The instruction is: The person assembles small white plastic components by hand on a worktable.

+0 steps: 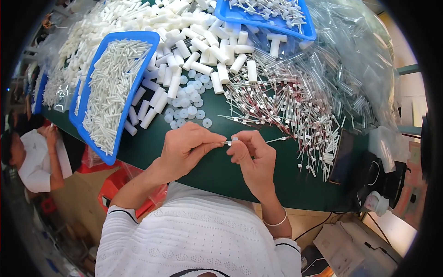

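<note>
Left hand and right hand pinch a small white piece between them, above the green bench; a slack or misaligned pinch could let it slip, perhaps losing it among the translucent discs beyond.

I view remotely: table, dark green; trays, blue; cylinders, white; discs, translucent white; stems, white and dark red; knitted top, white, openwork-patterned.
</note>
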Motion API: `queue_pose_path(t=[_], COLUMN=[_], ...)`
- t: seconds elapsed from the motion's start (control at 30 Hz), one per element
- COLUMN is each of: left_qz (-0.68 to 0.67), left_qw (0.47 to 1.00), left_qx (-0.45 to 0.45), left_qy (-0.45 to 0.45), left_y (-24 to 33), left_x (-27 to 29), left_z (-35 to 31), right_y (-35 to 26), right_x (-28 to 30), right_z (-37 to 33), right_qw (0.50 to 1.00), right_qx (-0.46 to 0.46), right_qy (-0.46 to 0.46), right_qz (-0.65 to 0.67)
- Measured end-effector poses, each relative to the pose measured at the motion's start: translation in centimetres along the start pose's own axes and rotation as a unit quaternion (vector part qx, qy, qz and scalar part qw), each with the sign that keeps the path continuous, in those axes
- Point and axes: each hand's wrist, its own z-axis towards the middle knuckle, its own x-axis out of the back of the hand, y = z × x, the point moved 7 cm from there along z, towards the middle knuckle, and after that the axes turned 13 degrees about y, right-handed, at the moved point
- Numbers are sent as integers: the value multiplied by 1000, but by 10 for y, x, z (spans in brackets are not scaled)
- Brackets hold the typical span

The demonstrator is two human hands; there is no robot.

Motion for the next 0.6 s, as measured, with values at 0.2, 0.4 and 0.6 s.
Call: queue_pose_path(t=[0.2,0.4,0.6], left_qz=[-80,-218,-168], left_qw=[984,901,958], left_qx=[139,321,227], left_qy=[-83,-194,-40], left_y=[-3,-21,-19], left_x=[-8,-22,3], left_z=[-11,-17,25], right_y=[9,-5,-19], right_x=[-6,-2,91], right_z=[-12,-15,4], right_qw=[989,998,891], right_qx=[-81,27,164], right_qy=[-47,-56,183], right_qz=[116,24,-381])
